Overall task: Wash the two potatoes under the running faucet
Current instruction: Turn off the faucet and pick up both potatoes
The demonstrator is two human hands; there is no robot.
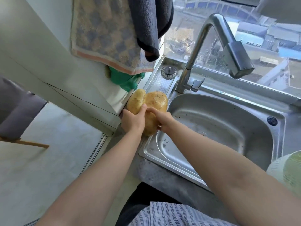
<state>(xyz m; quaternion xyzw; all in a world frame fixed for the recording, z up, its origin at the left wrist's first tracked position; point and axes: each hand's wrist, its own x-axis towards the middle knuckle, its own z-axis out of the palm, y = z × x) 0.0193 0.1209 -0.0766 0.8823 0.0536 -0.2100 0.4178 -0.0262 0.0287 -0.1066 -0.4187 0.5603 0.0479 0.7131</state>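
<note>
Two yellow-brown potatoes rest side by side at the sink's left rim. My left hand [132, 120] grips the smaller left potato [136, 101] from below. My right hand [163, 120] wraps around the larger right potato [157, 101], whose lower end shows between my hands. The steel faucet [216, 44] arches over the steel sink [228, 121] to the right; no water comes from its spout. The basin looks wet and holds nothing.
A checked towel [104, 33] and a dark towel [146, 26] hang above the potatoes, with a green glove [125, 79] beneath them. A sink strainer plug [168, 72] lies behind the rim. A pale green cabbage [290, 170] sits at the right edge. A window runs behind the sink.
</note>
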